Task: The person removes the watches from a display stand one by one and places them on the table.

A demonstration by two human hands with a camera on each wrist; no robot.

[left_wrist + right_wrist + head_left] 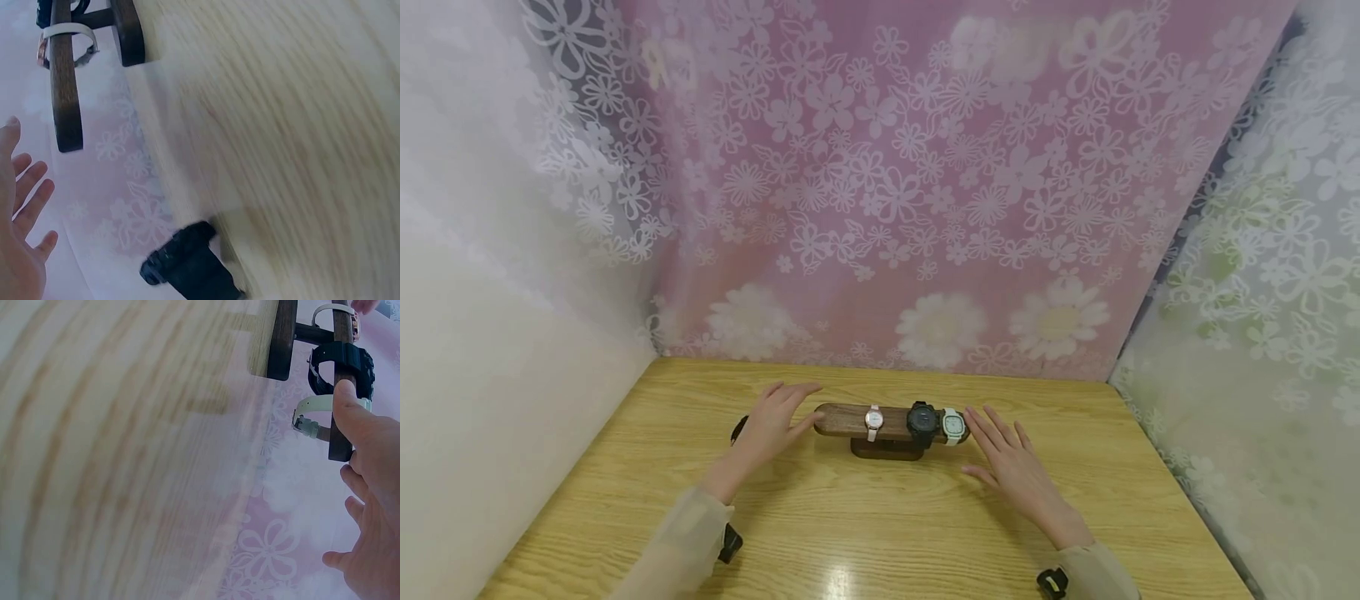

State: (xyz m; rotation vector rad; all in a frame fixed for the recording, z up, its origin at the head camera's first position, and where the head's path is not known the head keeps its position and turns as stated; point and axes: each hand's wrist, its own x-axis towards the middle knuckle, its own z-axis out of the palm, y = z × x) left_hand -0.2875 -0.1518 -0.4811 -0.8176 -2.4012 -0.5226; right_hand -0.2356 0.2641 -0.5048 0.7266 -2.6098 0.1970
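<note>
A dark wooden watch stand (837, 419) stands on the table with three watches strapped round its bar. From left to right they are a small watch with a pale strap (874, 421), a bulky black watch (922, 421) and a mint-green watch (953, 426). My left hand (775, 423) is spread beside the bar's left end, holding nothing. At the right end is my right hand (1018, 471), fingers extended, beside the mint-green watch; whether it touches is unclear. Another black watch (194, 265) lies on the table, partly hidden behind my left hand in the head view.
The wooden table (850, 517) meets a pink flowered curtain (887, 208) at the back. A pale wall covering (512, 292) rises on the left, and a flowered sheet (1277, 333) on the right. Both wrists carry small black devices (730, 543).
</note>
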